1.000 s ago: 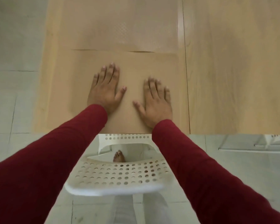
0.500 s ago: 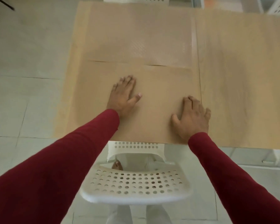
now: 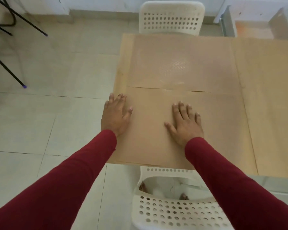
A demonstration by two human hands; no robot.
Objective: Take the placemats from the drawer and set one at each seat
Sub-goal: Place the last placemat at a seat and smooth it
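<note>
Both hands have slid left: left hand and right hand lie flat, fingers spread, on the near mat. Two mats cover the worktop, the far mat touching it; two chairs.

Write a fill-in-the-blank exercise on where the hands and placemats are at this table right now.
1. Both hands lie flat on the near placemat, with fingers ____.
2. The left hand rests at the mat's ____ edge.
3. The far placemat lies in front of a white ____ at the table's far side.
4. The number of placemats on the table is ____.

Missing words: straight; left; chair; two
</note>
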